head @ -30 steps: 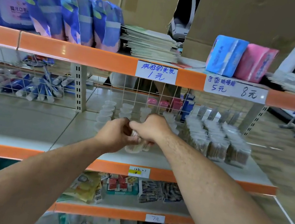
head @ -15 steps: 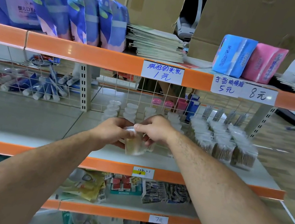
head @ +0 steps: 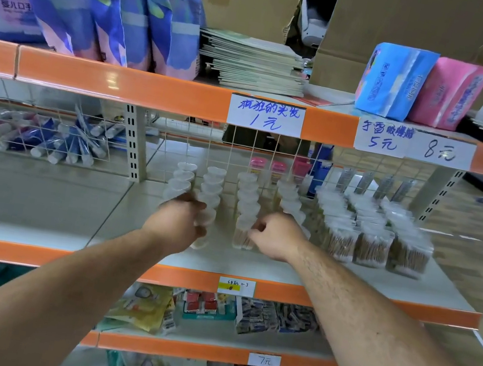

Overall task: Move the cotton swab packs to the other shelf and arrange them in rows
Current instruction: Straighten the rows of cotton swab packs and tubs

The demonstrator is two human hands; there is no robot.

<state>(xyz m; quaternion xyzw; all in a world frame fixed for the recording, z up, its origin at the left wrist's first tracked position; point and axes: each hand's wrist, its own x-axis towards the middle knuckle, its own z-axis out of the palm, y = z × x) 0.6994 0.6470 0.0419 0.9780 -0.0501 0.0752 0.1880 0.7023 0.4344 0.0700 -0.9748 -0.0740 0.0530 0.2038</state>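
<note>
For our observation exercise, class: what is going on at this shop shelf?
A person is lining up clear cotton swab tubs in rows on the middle shelf. The left hand grips the front tub of one row; the right hand pinches the front tub of the next row. Bagged cotton swab packs stand in rows to the right.

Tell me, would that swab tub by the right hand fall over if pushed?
Probably: the tub at the right hand looks tall and narrow, so it may tip. Filled with cotton swabs, it's likely light. Its clear plastic looks stiff.
</note>
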